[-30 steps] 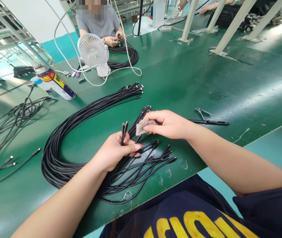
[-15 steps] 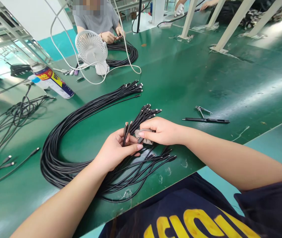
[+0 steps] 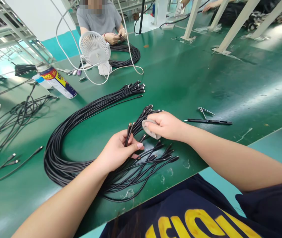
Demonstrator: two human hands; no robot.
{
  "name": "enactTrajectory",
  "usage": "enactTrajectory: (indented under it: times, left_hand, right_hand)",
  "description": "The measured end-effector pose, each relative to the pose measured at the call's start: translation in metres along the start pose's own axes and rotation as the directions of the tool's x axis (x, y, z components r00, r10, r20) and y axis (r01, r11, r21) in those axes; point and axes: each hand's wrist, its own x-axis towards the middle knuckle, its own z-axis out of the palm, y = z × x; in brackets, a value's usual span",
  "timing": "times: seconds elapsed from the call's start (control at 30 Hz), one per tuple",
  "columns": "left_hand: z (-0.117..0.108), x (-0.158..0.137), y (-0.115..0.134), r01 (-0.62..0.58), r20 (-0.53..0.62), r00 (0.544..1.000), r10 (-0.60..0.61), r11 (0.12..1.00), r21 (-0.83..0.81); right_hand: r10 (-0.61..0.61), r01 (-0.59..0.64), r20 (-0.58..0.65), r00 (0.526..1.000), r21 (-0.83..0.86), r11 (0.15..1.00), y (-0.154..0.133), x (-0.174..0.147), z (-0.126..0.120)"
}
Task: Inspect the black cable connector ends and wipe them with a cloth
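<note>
My left hand [image 3: 119, 148] is closed on a few black cables, their plug ends [image 3: 130, 129] sticking up between the fingers and another pointing right past the thumb. Beside it, my right hand [image 3: 164, 125] pinches a crumpled greyish cloth [image 3: 151, 128], apart from the plug nearest it. A thick bundle of black cables [image 3: 56, 142] curves in a U on the green table [image 3: 180, 82]. One set of its ends [image 3: 139, 86] lies farther back. Other loose ends [image 3: 167, 155] fan out in front of my hands.
A pair of tweezers [image 3: 210, 121] and a small metal clipper [image 3: 205, 112] lie right. At left stand a spray can [image 3: 59, 82] and tangled cables [image 3: 24, 109]. Behind are a white fan [image 3: 95, 49] with a looping cord and a person [image 3: 98, 19] handling another coil. Table supports [image 3: 237, 26] rise at back right.
My right hand with the cloth has drawn up and right, off the plug by my left thumb. My left hand keeps its hold on the cables. The whole view has shifted slightly.
</note>
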Motion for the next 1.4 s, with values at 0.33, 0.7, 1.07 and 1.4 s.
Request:
enactTrajectory:
  times: [0.33,0.7,1.07,1.4]
  left_hand:
    - [-0.004,0.002,-0.002,0.126,0.159,0.982,-0.105,0.984,-0.125]
    - [-0.005,0.003,0.0,0.146,0.224,0.967,-0.118,0.983,-0.112]
    - [-0.007,-0.02,0.002,-0.267,0.433,0.901,0.02,0.813,0.517]
    - [0.042,-0.063,0.033,-0.33,0.384,0.879,-0.283,0.223,0.917]
  right_hand:
    - [0.064,-0.028,-0.115,0.991,0.292,0.956,0.014,-0.002,-0.035]
    - [0.104,-0.129,-0.193,0.976,-0.122,0.984,0.012,-0.004,-0.05]
    - [-0.204,-0.188,-0.491,0.847,-0.635,0.749,0.069,0.002,-0.071]
    - [-0.29,0.328,0.157,0.944,-0.546,0.771,0.05,0.005,-0.018]
